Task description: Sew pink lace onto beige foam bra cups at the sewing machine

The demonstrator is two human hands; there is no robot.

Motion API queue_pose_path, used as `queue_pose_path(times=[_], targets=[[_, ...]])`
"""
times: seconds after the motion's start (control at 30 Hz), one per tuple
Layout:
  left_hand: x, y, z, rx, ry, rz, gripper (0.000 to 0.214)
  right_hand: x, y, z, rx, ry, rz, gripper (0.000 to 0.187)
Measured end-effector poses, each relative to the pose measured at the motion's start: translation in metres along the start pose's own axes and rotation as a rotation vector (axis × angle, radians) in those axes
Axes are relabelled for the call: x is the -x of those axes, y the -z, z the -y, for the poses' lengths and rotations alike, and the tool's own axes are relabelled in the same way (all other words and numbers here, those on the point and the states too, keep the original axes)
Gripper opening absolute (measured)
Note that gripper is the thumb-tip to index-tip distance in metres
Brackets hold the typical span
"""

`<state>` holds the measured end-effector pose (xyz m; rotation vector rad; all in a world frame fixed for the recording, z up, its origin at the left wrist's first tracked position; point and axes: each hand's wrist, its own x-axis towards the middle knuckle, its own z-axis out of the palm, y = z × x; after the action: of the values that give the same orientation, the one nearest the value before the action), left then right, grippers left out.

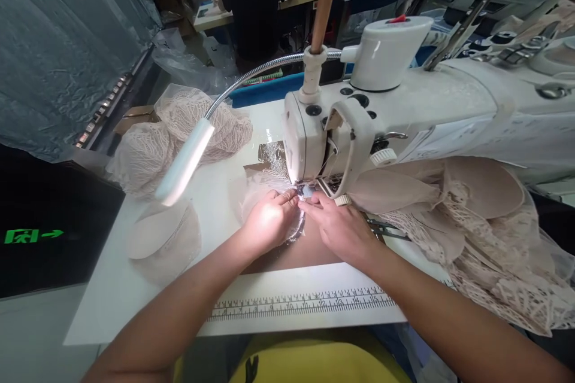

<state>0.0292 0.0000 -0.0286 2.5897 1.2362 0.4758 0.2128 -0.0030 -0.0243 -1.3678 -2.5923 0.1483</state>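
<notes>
Both my hands rest on a piece of beige lace fabric (pixel 256 188) lying on the bed of a white sewing machine (pixel 404 114). My left hand (pixel 269 219) lies on the fabric just left of the presser foot (pixel 305 191), fingers curled and pinching the lace at the needle. My right hand (pixel 339 224) lies flat to the right of it, fingertips pressing the fabric close to the foot. The lit work lamp (pixel 186 161) hangs on a gooseneck over the left of the table.
A heap of beige lace pieces (pixel 179 131) lies at the back left, padded cups (pixel 162 236) at the left, more lace and cups (pixel 476 233) at the right under the machine arm. A ruler strip (pixel 300 302) runs along the table's front edge. Another person (pixel 254 6) sits at a far bench.
</notes>
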Motion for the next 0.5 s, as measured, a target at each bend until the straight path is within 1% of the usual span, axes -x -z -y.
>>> queue_pose_path(times=[0.17, 0.27, 0.5], targets=[[-0.0071, 0.0024, 0.0018, -0.027, 0.01, -0.017, 0.031, -0.0028, -0.0029, 0.0014, 0.014, -0.066, 0.01, 0.05], [-0.0048, 0.0006, 0.0034, -0.038, 0.005, -0.033, 0.031, -0.0022, -0.0022, 0.0029, 0.02, -0.047, 0.005, 0.051], [-0.0065, -0.0009, 0.0078, -0.041, 0.076, -0.053, 0.031, -0.0006, -0.0025, 0.0025, 0.045, 0.0, -0.03, 0.048]])
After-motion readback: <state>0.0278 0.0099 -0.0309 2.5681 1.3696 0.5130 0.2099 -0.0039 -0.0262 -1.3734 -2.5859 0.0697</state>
